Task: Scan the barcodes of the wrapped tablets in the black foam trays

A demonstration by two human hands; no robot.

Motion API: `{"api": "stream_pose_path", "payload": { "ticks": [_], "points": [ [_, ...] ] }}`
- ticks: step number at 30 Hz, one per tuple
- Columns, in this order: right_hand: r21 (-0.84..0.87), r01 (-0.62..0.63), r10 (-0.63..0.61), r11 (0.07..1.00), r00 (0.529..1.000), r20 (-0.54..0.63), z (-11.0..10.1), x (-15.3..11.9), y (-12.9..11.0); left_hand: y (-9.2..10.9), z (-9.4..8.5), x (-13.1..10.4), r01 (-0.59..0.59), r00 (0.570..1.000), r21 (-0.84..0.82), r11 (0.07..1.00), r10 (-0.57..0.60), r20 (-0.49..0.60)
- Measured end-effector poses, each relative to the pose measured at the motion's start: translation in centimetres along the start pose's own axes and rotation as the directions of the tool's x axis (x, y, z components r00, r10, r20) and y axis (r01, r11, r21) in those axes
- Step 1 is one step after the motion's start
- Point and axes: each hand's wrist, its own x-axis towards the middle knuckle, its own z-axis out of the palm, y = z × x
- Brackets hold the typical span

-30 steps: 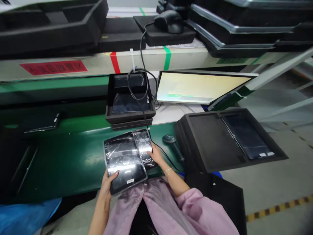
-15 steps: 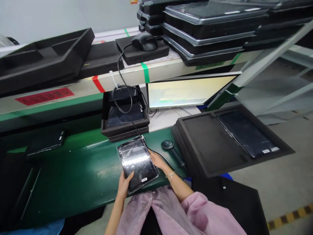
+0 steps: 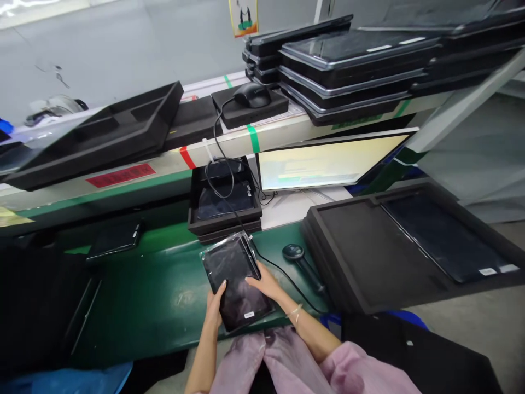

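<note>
A black tablet-like panel (image 3: 235,268) in clear wrap, with a small white label near its lower edge, is held over the front of the green work surface (image 3: 164,295). My left hand (image 3: 215,303) grips its left edge, thumb on the face. On the opposite edge, my right hand (image 3: 264,282) holds it with the thumb also over the face. A cable passes by the panel's upper right corner. To the right lies a handheld scanner (image 3: 301,262), touched by neither hand.
A foam tray stack (image 3: 365,262) holding a dark panel stands right. Behind are a smaller foam box (image 3: 225,218) and a monitor (image 3: 332,161). A shelf (image 3: 279,137) above bears a mouse (image 3: 252,95) and stacked trays (image 3: 348,76). Another panel (image 3: 115,239) lies left.
My right thumb has come over onto the panel's face. The bright reflection on the panel has gone as its tilt changed. The camera view has shifted, so the surroundings sit lower and further right.
</note>
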Motion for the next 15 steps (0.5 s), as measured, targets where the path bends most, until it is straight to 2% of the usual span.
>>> {"api": "stream_pose_path", "payload": {
  "ticks": [2, 4, 7, 10, 15],
  "points": [
    [-0.004, 0.105, -0.105, 0.994, 0.994, 0.02, -0.5, -0.8, -0.8, 0.2, -1.0, 0.2, -0.15, 0.989, 0.047, 0.988, 0.149, 0.023],
    [0.0, 0.172, -0.172, 0.985, 0.985, 0.028, -0.7, -1.4, -0.9, 0.5, -2.0, 0.5, -0.232, 0.972, 0.139, 0.963, 0.225, 0.062],
    [0.013, 0.142, -0.142, 0.99, 0.99, 0.024, -0.7, -1.8, -0.2, 0.9, -2.4, 0.8, -0.196, 0.978, 0.193, 0.961, 0.177, 0.108],
    [0.001, 0.082, -0.082, 0.997, 0.995, 0.055, -0.5, -1.9, 1.1, 1.5, -1.7, 0.9, -0.17, 0.976, 0.21, 0.963, 0.135, 0.172],
    [-0.027, 0.058, -0.057, 0.998, 0.998, 0.032, -0.2, -2.1, 2.5, 1.9, -0.9, 1.3, -0.234, 0.942, 0.252, 0.939, 0.156, 0.296]
  ]
}}
